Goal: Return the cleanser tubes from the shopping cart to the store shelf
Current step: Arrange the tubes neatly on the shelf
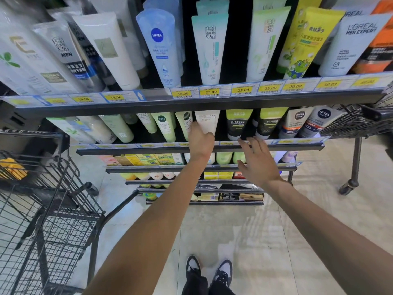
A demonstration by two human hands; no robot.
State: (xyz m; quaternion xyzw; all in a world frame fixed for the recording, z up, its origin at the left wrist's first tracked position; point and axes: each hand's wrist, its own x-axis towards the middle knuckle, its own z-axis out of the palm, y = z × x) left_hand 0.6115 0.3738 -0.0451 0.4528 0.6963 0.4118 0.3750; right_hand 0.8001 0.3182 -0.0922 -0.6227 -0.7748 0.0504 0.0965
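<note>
My left hand (200, 140) grips the lower part of a white cleanser tube (207, 121) standing upright on the second shelf (148, 150), between a pale green tube (185, 122) and a green-and-black tube (237, 124). My right hand (258, 159) hovers open with spread fingers just in front of that shelf's edge, right of the white tube, holding nothing. A black wire shopping cart (49, 209) stands at the left; something orange (12, 168) lies in its upper basket.
The top shelf (191, 103) carries several large tubes with yellow price tags along its rail. Lower shelves hold boxes and bottles. A second wire cart (357, 122) sits at the right. My shoes (208, 271) stand on the pale tiled floor.
</note>
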